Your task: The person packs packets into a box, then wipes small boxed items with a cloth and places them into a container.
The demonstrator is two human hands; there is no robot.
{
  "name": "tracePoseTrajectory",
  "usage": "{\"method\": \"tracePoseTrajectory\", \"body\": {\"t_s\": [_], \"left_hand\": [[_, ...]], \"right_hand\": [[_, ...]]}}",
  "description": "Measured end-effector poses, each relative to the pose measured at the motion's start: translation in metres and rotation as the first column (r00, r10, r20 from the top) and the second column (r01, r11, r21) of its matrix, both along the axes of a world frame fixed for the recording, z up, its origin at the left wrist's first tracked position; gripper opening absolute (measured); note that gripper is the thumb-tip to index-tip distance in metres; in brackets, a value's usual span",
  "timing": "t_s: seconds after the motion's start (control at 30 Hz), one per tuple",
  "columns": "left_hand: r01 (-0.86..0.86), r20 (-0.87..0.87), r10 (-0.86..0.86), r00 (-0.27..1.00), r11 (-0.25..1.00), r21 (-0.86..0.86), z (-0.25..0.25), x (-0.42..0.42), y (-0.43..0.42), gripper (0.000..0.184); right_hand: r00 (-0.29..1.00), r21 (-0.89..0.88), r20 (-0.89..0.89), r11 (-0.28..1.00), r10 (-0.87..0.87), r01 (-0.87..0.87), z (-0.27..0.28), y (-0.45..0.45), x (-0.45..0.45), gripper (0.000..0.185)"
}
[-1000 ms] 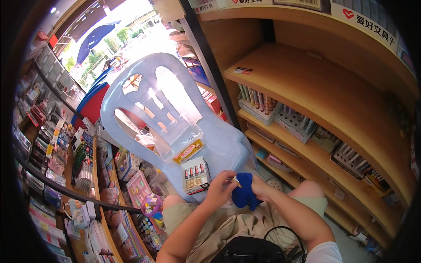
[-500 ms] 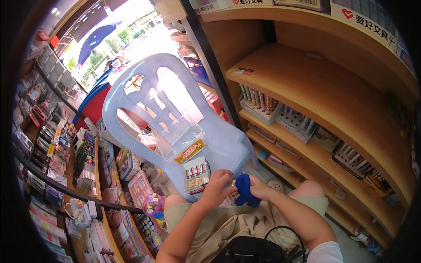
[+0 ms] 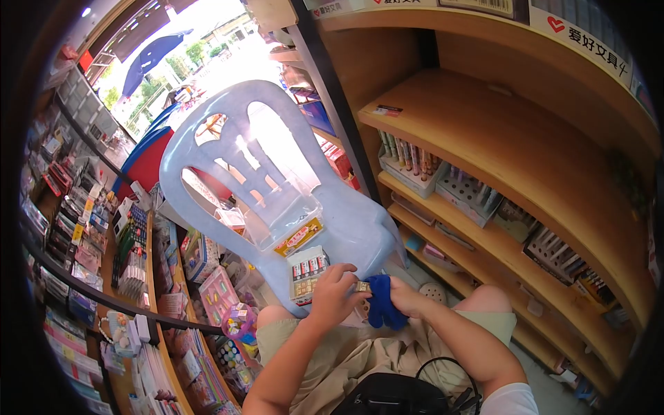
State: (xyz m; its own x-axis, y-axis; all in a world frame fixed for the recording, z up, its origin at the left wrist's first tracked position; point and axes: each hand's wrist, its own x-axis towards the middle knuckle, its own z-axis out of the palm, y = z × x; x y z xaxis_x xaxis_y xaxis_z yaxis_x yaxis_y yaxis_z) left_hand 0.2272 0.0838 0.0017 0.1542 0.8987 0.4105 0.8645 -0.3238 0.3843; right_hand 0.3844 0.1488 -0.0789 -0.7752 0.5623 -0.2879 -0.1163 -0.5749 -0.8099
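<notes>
My left hand [image 3: 335, 296] has its fingers closed on a small tan-and-gold block [image 3: 362, 286], which sticks out toward the blue cloth. My right hand [image 3: 408, 299] grips the blue cloth [image 3: 384, 304], its lower end hanging in lobes over my lap. The block is at the upper left edge of the cloth; whether they touch I cannot tell. Just left of my left hand, an open box [image 3: 299, 259] on the chair seat holds several small blocks, some black, white and red, others tan.
A light blue plastic chair [image 3: 377, 238] faces me. On its seat stands a clear plastic container [image 3: 283, 213] with a yellow-and-red label. Wooden shelves [image 3: 477, 131] with pens curve along the right. Stationery racks [image 3: 149, 259] crowd the left.
My left fingers have closed, and the tan-and-gold block now shows between them and the cloth. The blue cloth, bunched before, hangs more spread out in my right hand.
</notes>
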Motion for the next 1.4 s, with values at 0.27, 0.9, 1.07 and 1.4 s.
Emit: {"method": "tracePoseTrajectory", "body": {"t_s": [0.27, 0.9, 1.07, 1.4], "left_hand": [[0.02, -0.167, -0.001, 0.986, 0.993, 0.114, -0.004, 0.01, 0.002, 0.028], [-0.316, 0.001, 0.327, 0.945, 0.913, -0.258, 0.016, -0.126, 0.029, 0.037], [-0.053, -0.087, -0.019, 0.996, 0.667, -0.743, -0.022, -0.138, 0.011, 0.02], [-0.231, -0.431, -0.129, 0.893, 0.692, -0.684, -0.024, -0.131, 0.019, 0.027]], "right_hand": [[0.989, 0.188, 0.137, 0.982, -0.049, 0.023, -0.008, 0.004, -0.001, 0.016], [0.975, 0.038, 0.139, 0.985, -0.171, 0.168, -0.006, 0.009, 0.0, 0.01], [0.98, -0.013, 0.133, 0.988, -0.149, 0.152, 0.002, 0.007, 0.0, 0.009], [0.975, -0.004, 0.107, 0.981, -0.194, 0.195, -0.007, 0.007, 0.0, 0.01]]}}
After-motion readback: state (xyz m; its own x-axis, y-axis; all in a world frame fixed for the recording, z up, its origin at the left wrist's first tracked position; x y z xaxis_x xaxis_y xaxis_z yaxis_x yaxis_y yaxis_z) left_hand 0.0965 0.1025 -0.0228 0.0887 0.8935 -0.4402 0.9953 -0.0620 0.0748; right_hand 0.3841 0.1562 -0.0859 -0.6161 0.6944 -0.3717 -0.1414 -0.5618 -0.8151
